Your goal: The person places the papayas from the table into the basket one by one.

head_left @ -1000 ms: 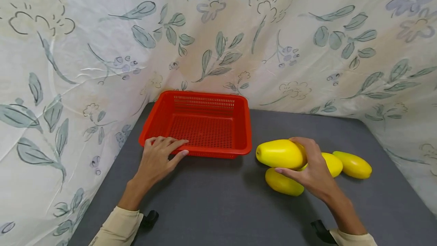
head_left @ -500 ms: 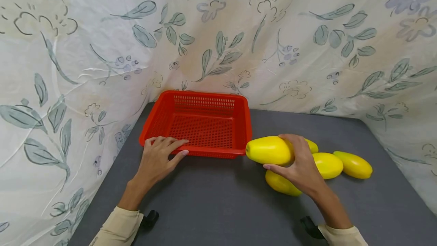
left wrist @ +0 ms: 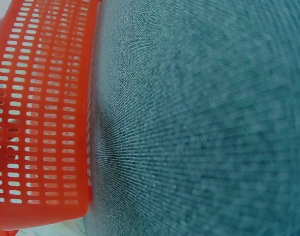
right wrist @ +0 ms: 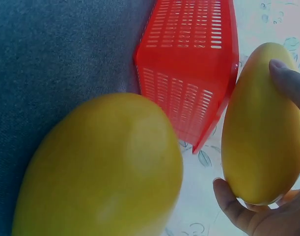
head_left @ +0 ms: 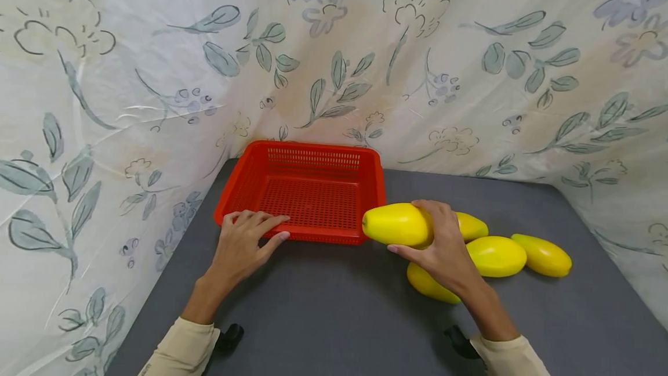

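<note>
Currently, a large, smooth, yellow, oblong fruit (head_left: pixel 395 223) is gripped by the right hand (head_left: pixel 439 242), with its fingers and thumb curled round the sides. The fruit is held above the bench (head_left: pixel 323 306) at the near right corner of a red, rectangular, perforated plastic basket (head_left: pixel 313 202); in the head view its tip is seen against that corner, and whether the two touch cannot be told. The near rim of the basket, left of its middle, is touched by the left hand (head_left: pixel 245 245), its fingers loosely laid over the edge and its thumb held apart.

To the right, four more yellow oblong fruits are spread on the dark grey surface: one (head_left: pixel 472 226) partly hidden beyond the right hand, one (head_left: pixel 430 284) partly covered on the near side, one (head_left: pixel 496 256) just right of the hand, and one (head_left: pixel 541 255) farthest right. Cream sleeves (head_left: pixel 182 341) are worn on both arms. Behind the bench, a pale, flower-patterned cloth (head_left: pixel 334 45) is hung.
</note>
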`<control>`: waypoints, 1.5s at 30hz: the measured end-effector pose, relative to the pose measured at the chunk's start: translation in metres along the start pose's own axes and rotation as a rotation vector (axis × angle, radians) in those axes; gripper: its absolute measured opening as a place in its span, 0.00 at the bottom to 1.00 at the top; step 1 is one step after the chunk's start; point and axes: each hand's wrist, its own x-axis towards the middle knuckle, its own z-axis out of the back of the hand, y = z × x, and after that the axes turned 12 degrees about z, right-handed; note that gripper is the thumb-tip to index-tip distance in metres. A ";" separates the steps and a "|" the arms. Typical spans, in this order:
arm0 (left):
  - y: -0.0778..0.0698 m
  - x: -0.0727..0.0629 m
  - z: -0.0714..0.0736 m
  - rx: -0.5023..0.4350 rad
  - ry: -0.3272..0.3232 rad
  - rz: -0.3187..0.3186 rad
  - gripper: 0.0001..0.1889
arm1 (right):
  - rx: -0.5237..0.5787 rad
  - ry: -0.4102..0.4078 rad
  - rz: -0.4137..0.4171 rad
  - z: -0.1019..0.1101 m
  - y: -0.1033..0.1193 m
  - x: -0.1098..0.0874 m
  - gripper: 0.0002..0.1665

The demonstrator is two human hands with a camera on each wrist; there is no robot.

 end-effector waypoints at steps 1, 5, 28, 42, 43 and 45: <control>0.000 0.000 0.000 0.000 0.000 -0.001 0.22 | -0.001 0.002 -0.002 -0.001 0.001 0.001 0.53; 0.001 -0.001 0.000 -0.003 0.003 -0.001 0.22 | -0.005 0.003 -0.006 -0.003 0.005 0.003 0.54; 0.000 -0.004 0.001 -0.005 0.000 -0.004 0.22 | 0.067 -0.013 0.026 -0.010 0.013 0.006 0.60; -0.001 -0.004 0.001 -0.004 -0.009 -0.007 0.22 | 0.038 0.021 0.012 -0.005 -0.003 -0.016 0.59; -0.001 -0.004 0.001 -0.004 -0.009 -0.006 0.22 | 0.034 0.022 0.010 -0.004 -0.003 -0.017 0.59; 0.000 -0.004 0.001 -0.003 -0.008 -0.004 0.22 | 0.033 0.023 0.006 -0.003 -0.004 -0.019 0.60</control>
